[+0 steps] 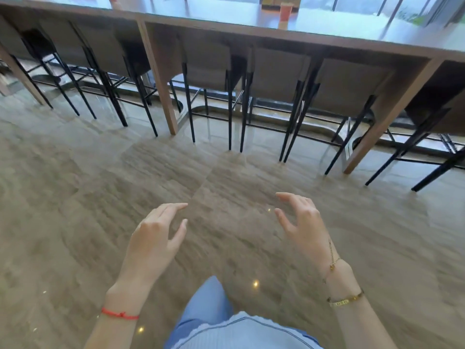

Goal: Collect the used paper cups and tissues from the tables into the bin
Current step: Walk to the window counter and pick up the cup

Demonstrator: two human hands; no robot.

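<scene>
Up at the far edge of the head view, a long wooden counter (314, 37) runs along the windows, and an orange paper cup (285, 15) stands on its glossy top, a bit right of centre. Another reddish thing sits further left on the same counter, cut off by the frame, so can't say what it is. Behind the cup there's a blurry yellow-green box-like thing, too fuzzy to call.

Under the counter a row of grey stools (208, 69) with thin black legs is tucked in, pretty tight to each other. Shiny beige floor (75, 197) fills the whole middle of the view.

Down low, both hands are held out over the floor, well apart from the counter and the cup. The left hand (153, 238) has its fingers loosely spread and slightly bent, holding nothing, with a red string bracelet (119, 314) on the wrist. The right hand (302, 217) is the same deal, fingers relaxed and parted, nothing in it, with gold bracelets (346, 299) on that wrist. Light blue clothes (226, 328) show at the bottom edge.
</scene>
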